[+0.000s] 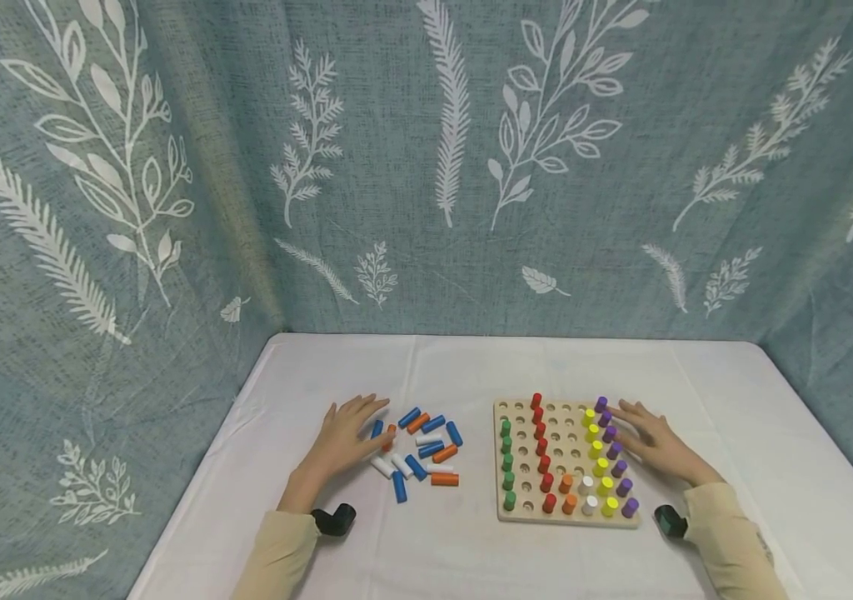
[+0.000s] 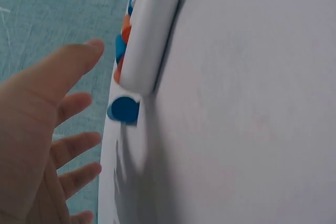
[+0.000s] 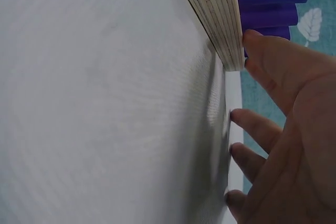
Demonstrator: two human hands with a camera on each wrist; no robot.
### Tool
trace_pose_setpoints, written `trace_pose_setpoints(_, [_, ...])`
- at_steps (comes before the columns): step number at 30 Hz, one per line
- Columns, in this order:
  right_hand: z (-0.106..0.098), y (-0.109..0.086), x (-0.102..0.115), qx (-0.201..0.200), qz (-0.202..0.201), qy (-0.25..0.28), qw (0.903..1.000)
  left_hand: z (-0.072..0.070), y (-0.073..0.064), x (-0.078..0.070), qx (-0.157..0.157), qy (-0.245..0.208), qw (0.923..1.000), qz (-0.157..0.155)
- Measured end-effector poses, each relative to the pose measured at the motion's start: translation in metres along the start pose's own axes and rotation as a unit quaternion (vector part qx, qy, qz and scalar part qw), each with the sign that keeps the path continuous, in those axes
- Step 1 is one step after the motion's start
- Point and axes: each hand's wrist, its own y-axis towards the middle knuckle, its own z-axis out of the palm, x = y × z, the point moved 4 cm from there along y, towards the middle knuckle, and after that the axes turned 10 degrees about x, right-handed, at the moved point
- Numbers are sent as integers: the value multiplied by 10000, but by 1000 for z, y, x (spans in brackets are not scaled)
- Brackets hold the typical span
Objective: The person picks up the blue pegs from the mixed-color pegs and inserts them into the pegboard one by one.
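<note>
My left hand point(image 1: 338, 442) is spread beside loose pegs on the left, holding nothing. In the left wrist view its thumb and fingers stand apart from a white peg point(image 2: 149, 40) and a blue peg point(image 2: 124, 109). A wooden pegboard point(image 1: 569, 520) lies to the right. Rows of green pegs point(image 1: 508, 462), red pegs point(image 1: 542, 447), yellow pegs point(image 1: 596, 450) and purple pegs point(image 1: 614, 450) stand upright in it, with two orange pegs and two white pegs near the front. At the board's right edge rests my right hand point(image 1: 655, 442), its fingers loose; the thumb tip is right by the purple pegs.
Blue, white and orange pegs point(image 1: 445, 480) lie scattered between my left hand and the board. A white cloth point(image 1: 456, 558) covers the table. Teal leaf-patterned fabric point(image 1: 411, 167) hangs behind and at both sides. Each wrist wears a small black camera point(image 1: 335, 521).
</note>
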Motion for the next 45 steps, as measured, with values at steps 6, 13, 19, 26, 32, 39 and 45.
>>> trace_pose_setpoints(6, [1,-1,-1,20,37,102,9999,0,-5,8,226,-27,9997,-10])
trace_pose_setpoints(13, [1,-1,0,15,46,138,9999,-1,-9,16,303,-122,9995,-22])
trace_pose_setpoints(19, [2,0,-1,-23,-12,157,9999,0,-11,21,346,-142,9993,78])
trace_pose_setpoints(26, [2,0,-3,-57,-15,167,9998,2,-9,23,380,-208,9990,127])
trace_pose_setpoints(32, [3,0,-5,-22,69,174,9998,4,-7,26,288,-244,9992,129])
trace_pose_setpoints(39, [4,0,-7,38,238,171,9996,5,-6,26,197,-370,9991,25])
trace_pose_setpoints(45, [2,1,-8,43,274,223,9994,4,-4,22,-30,-571,9984,-18])
